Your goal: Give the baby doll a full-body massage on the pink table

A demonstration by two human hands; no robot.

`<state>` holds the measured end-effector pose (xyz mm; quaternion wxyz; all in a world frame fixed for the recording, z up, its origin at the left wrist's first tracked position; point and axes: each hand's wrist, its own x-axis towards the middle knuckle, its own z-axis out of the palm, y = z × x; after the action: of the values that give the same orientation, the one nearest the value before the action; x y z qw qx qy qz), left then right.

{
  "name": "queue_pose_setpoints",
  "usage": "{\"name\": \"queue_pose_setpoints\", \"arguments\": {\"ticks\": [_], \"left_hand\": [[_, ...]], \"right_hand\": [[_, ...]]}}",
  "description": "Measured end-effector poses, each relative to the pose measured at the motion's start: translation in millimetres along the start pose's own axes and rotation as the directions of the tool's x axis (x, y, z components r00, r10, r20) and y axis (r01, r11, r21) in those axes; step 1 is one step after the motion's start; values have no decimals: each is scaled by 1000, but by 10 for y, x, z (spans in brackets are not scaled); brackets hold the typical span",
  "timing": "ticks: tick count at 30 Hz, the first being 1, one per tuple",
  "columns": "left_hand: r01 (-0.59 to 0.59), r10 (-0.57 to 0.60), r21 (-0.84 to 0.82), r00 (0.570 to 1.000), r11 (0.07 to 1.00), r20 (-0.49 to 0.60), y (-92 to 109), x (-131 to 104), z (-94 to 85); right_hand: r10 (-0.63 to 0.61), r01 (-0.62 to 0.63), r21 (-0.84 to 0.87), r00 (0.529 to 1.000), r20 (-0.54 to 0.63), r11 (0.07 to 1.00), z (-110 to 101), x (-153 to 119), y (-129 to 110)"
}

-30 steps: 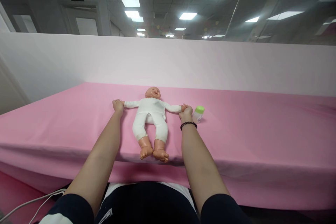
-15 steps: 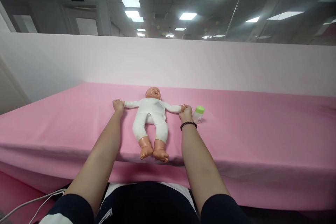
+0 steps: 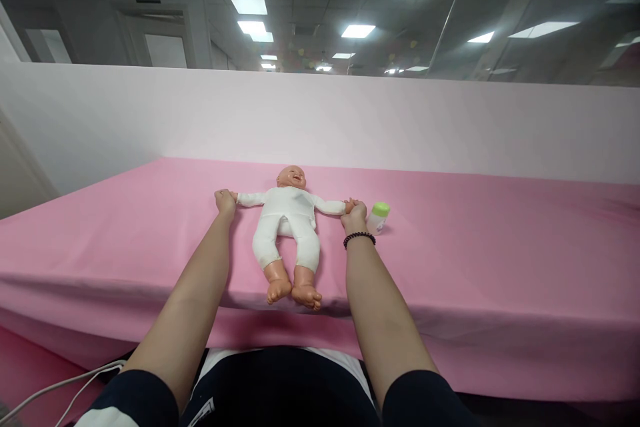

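Note:
A baby doll (image 3: 287, 213) with a white cloth body lies on its back, head away from me and bare feet near the table's front edge. Its arms are stretched out to both sides. My left hand (image 3: 225, 201) is closed around the doll's hand on the left. On the other side, my right hand (image 3: 355, 215) grips the doll's other hand, whose fingers show above mine. Just right of my right hand stands a small white bottle (image 3: 377, 221) with a green cap, close to my wrist.
A pink cloth (image 3: 490, 247) covers the wide table. Behind it rises a white low wall (image 3: 350, 120) with a glass pane (image 3: 320, 7) above. White cables (image 3: 75, 383) run at the lower left, beside my sleeve.

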<state>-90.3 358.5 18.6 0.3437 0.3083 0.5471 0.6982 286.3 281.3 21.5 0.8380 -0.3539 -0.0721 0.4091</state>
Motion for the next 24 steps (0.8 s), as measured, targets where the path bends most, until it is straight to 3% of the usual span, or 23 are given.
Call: {"name": "queue_pose_setpoints", "arguments": {"ticks": [9, 24], "left_hand": [[47, -46, 54, 999, 997, -9, 3, -7, 1], [71, -70, 44, 997, 996, -18, 63, -80, -13]], "right_hand": [[3, -3, -26, 1000, 18, 1000, -1, -4, 6], [47, -48, -12, 997, -66, 999, 23, -58, -12]]}}
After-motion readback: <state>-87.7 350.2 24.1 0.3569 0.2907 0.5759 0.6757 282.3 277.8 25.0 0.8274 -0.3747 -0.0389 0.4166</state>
